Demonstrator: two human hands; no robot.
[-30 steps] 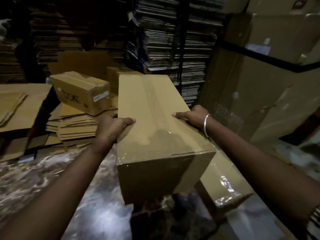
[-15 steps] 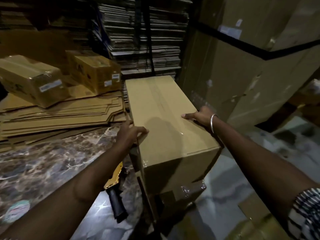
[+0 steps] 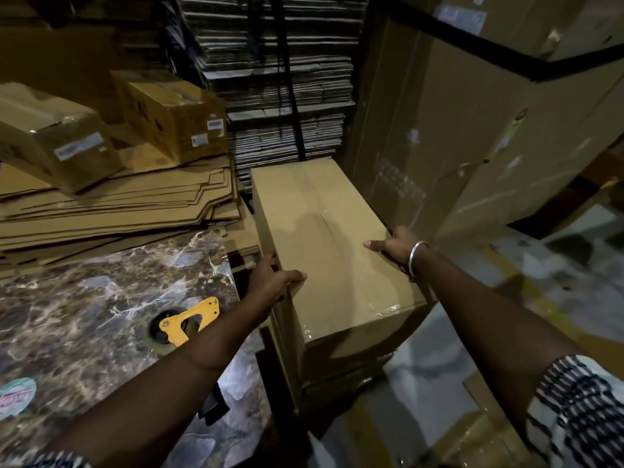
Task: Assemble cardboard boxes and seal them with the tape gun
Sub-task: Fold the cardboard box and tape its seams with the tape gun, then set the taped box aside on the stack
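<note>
Behind the sealed box (image 3: 331,244), the tall wall of big cartons (image 3: 472,130) and the strapped stack of flat cardboard (image 3: 280,96) close off the corner, which I take to be why I am parking the box there, out of the work area. Left of the box lies the pile of unfolded blanks (image 3: 118,204), carrying two finished taped boxes (image 3: 111,130), and nearer me the marbled surface (image 3: 84,298) where folding happens. The box itself sits on other stacked cartons just beside the surface's edge, its top seam already under clear tape, so I judge this one done and being set down. My left hand (image 3: 270,282) grips its left edge, thumb lying over the top and fingers (image 3: 268,261) curled down the side; my right hand (image 3: 393,243) grasps the right edge the same way, thumb on top. Holding both long edges keeps it square as it settles. The tape gun (image 3: 187,320), yellow, lies on the surface left of the box, ready for the next blank.
</note>
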